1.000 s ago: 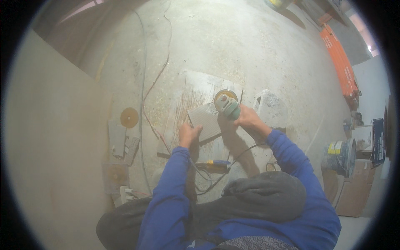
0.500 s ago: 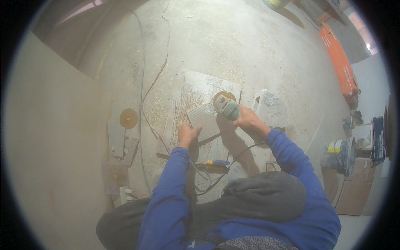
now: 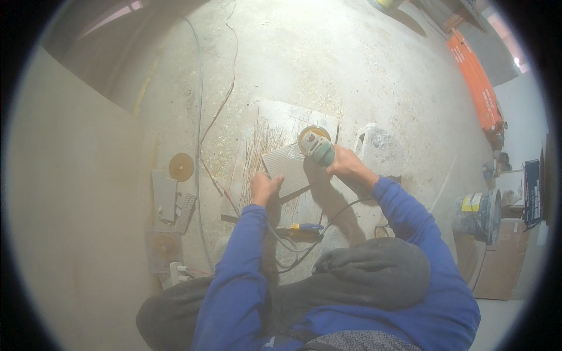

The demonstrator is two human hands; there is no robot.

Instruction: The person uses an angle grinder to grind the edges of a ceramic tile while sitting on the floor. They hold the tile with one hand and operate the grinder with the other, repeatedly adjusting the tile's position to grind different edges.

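My right hand (image 3: pixel 346 162) is wrapped round the green body of an angle grinder (image 3: pixel 319 150). Its round yellowish disc (image 3: pixel 314 133) is at the far right edge of a ribbed grey tile piece (image 3: pixel 285 169); whether it touches the tile I cannot tell. At the tile's left edge my left hand (image 3: pixel 266 188) grips it, thumb on top and the other fingers mostly hidden. The tile lies on a scored pale board (image 3: pixel 281 114) on the floor. The grinder's dark cord (image 3: pixel 351 206) curves back toward my legs.
A blue-and-yellow-handled tool (image 3: pixel 304 227) lies near my knees. Left are a spare disc (image 3: pixel 181 167), tile offcuts (image 3: pixel 165 193) and a power strip (image 3: pixel 178 273). A dusty white jug (image 3: pixel 380 152), a bucket (image 3: pixel 479 216) and orange boxes (image 3: pixel 477 82) stand right. Cables (image 3: pixel 199 117) cross the dusty floor.
The grinder and my right hand have shifted very slightly to the left. My left hand and the tile hold nearly the same place.
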